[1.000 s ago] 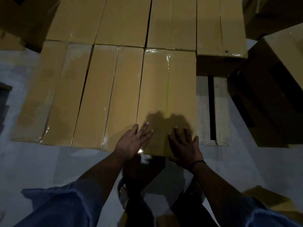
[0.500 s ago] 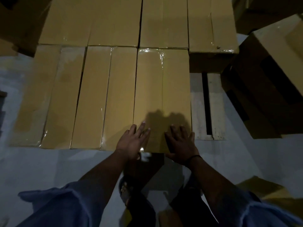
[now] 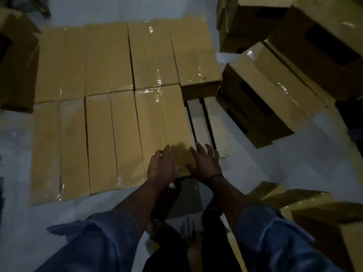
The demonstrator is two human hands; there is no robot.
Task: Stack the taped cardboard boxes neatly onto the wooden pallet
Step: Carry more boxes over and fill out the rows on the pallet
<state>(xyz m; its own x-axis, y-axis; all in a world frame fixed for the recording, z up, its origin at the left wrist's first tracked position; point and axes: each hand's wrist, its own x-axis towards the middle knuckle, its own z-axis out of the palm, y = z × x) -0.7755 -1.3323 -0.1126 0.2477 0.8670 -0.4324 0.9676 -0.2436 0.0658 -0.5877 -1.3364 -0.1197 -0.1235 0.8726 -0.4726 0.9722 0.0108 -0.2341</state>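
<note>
Taped cardboard box (image 3: 163,124) at frame centre, rightmost of the near row on wooden pallet (image 3: 199,122), left hand (image 3: 162,167) and right hand (image 3: 206,163) flat on its near end, fingers spread, gripping nothing, bare slats just right, loose boxes (image 3: 265,91) upper right on floor (image 3: 294,163).
</note>
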